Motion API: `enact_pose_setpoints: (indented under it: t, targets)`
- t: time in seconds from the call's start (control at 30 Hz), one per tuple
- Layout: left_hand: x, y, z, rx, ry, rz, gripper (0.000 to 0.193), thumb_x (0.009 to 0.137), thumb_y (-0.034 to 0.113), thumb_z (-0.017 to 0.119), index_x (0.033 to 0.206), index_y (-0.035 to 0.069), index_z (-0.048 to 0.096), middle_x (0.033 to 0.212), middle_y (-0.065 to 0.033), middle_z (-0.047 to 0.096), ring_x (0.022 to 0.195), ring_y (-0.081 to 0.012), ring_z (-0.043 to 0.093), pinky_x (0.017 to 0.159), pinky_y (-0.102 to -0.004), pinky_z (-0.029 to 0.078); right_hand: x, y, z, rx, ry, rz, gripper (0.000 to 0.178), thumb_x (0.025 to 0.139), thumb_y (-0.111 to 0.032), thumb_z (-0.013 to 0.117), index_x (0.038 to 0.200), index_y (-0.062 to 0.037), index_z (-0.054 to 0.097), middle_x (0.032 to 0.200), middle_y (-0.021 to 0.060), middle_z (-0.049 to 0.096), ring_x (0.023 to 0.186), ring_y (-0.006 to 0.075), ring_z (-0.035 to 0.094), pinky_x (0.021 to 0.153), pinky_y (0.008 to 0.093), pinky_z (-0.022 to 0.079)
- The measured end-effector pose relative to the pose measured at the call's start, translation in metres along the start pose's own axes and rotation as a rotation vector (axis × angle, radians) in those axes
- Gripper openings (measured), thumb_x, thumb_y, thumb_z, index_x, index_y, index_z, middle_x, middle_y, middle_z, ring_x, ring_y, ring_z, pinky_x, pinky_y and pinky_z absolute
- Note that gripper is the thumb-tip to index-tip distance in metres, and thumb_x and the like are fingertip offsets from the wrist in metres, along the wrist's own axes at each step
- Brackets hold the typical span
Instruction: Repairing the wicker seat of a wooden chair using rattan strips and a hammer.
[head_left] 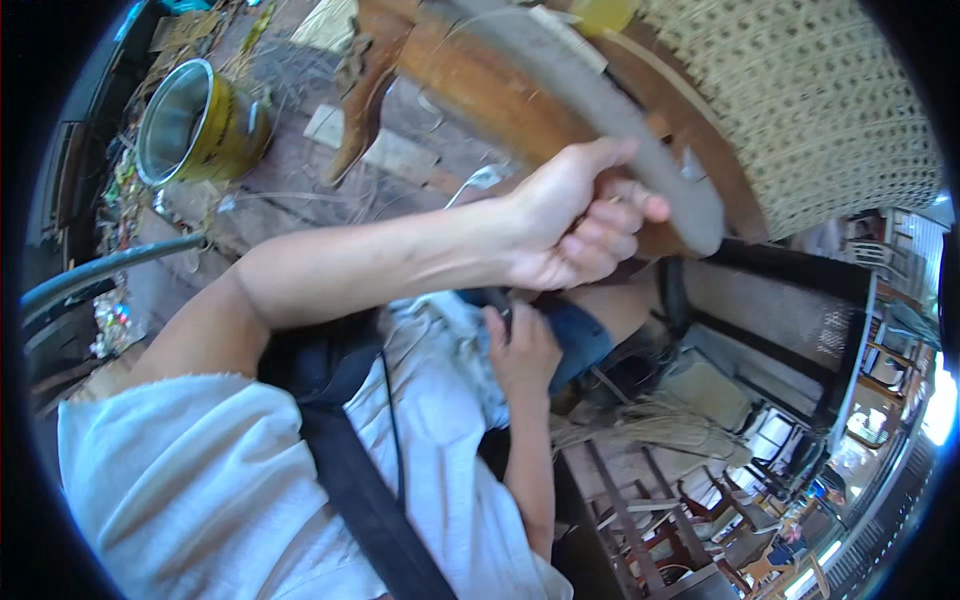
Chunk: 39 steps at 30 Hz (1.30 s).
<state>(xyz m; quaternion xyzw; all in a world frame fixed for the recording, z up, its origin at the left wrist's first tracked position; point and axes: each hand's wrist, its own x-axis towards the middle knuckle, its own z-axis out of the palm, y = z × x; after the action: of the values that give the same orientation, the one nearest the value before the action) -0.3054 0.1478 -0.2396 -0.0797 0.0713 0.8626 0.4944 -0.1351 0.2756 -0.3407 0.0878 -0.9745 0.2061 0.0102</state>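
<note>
My left hand (582, 218) is held out in front of the wooden chair frame (490, 85), its fingers curled in and its thumb sticking out. Whatever is in those fingers, if anything, is hidden. Behind the knuckles runs the frame's greyish curved rail (655, 165), partly blurred. A woven cane panel (800, 110) spreads over the upper right, beside the rail. Lower down, close to my lap, my right hand (527, 350) has its fingers bent around a small dark thing too indistinct to name. A carved, curved wooden leg (362, 115) juts out left of the frame.
A yellow bucket (225, 130) stands on the littered floor at upper left, with a bluish metal tube (120, 270) below it. At right is a dark-framed panel (770, 310). Loose cane strands (660, 430) and several wooden chair frames (720, 510) lie at lower right.
</note>
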Motion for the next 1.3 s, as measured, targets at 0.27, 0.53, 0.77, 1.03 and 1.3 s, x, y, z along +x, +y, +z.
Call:
enact_pose_setpoints:
  t: [0.27, 0.53, 0.77, 1.03, 1.3]
  targets:
    - [0.01, -0.026, -0.008, -0.106, 0.095, 0.12, 0.065, 0.101, 0.058, 0.031, 0.094, -0.002, 0.058, 0.06, 0.0069, 0.026, 0.048, -0.0057, 0.023, 0.035, -0.0182, 0.021, 0.055, -0.036, -0.117, 0.157, 0.523, -0.189, 0.023, 0.08, 0.001, 0.074, 0.102, -0.0016, 0.07, 0.094, 0.0108, 0.066, 0.079, 0.0257, 0.06, 0.071, 0.0353, 0.05]
    - [0.009, -0.045, 0.003, 0.058, 0.285, 0.233, 0.069, 0.1, 0.061, 0.033, 0.091, -0.001, 0.06, 0.057, 0.0071, 0.031, 0.046, -0.0057, 0.027, 0.042, -0.0206, 0.029, 0.076, -0.038, -0.111, 0.247, 0.376, -0.172, 0.015, 0.084, -0.002, 0.072, 0.098, 0.0009, 0.069, 0.097, 0.0103, 0.063, 0.084, 0.0257, 0.064, 0.076, 0.0341, 0.051]
    - [0.006, -0.042, -0.003, -0.087, 0.119, 0.112, 0.067, 0.098, 0.065, 0.037, 0.086, 0.003, 0.06, 0.054, 0.0073, 0.035, 0.037, -0.0053, 0.021, 0.032, -0.0189, 0.018, 0.079, -0.04, -0.108, 1.017, 0.446, 0.103, 0.014, 0.1, -0.007, 0.055, 0.108, 0.004, 0.057, 0.099, 0.0097, 0.065, 0.088, 0.015, 0.063, 0.076, 0.0255, 0.052]
    - [-0.017, -0.006, -0.01, 1.02, -0.031, 0.505, 0.033, 0.091, 0.014, 0.069, 0.12, 0.0, 0.065, 0.07, 0.0002, 0.065, 0.057, -0.0012, 0.056, 0.049, -0.0165, 0.041, 0.087, -0.022, -0.115, 1.451, 0.409, 0.161, 0.016, 0.098, -0.008, 0.058, 0.108, 0.0043, 0.058, 0.094, 0.0132, 0.065, 0.075, 0.0116, 0.06, 0.068, 0.0233, 0.051]
    - [-0.02, 0.013, 0.001, 1.727, -0.201, 0.771, 0.038, 0.082, 0.012, 0.076, 0.118, 0.004, 0.068, 0.086, -0.0064, 0.073, 0.075, -0.0106, 0.07, 0.061, -0.0249, 0.054, 0.093, -0.025, -0.126, 1.238, 0.482, 0.168, 0.028, 0.092, 0.002, 0.063, 0.118, 0.0048, 0.051, 0.088, 0.0148, 0.069, 0.075, 0.0131, 0.065, 0.071, 0.0222, 0.052]
